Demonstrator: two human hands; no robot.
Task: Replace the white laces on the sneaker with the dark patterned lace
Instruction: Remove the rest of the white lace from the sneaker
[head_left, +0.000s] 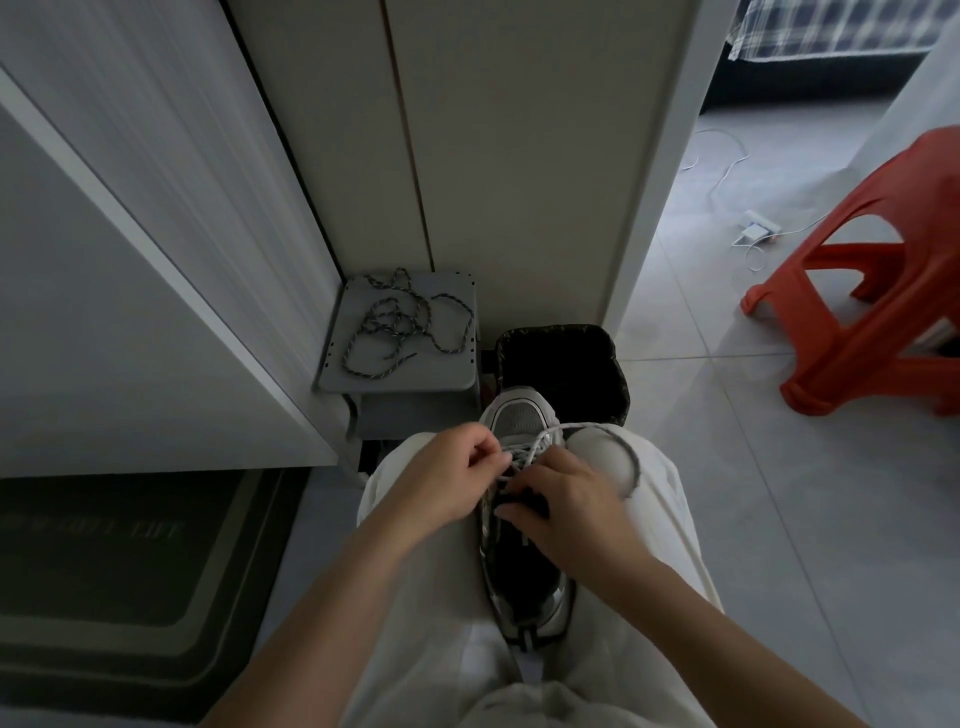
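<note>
A silver and white sneaker (511, 415) with a dark inside lies between my knees, toe pointing away from me. Its white lace (613, 439) loops out over my right knee. My left hand (441, 475) pinches a strand of the white lace near the upper eyelets. My right hand (566, 506) rests on the sneaker's dark tongue, fingers curled at the lacing. The dark patterned lace (397, 322) lies loose in a tangle on a small grey stool (457, 374) ahead to the left, apart from both hands.
A black bin (608, 364) stands just beyond the sneaker's toe. A red plastic stool (872, 291) is to the right on the tiled floor, with a white charger and cables (756, 231) behind it. White cabinet doors (493, 156) rise ahead; a dark doormat (104, 571) lies at left.
</note>
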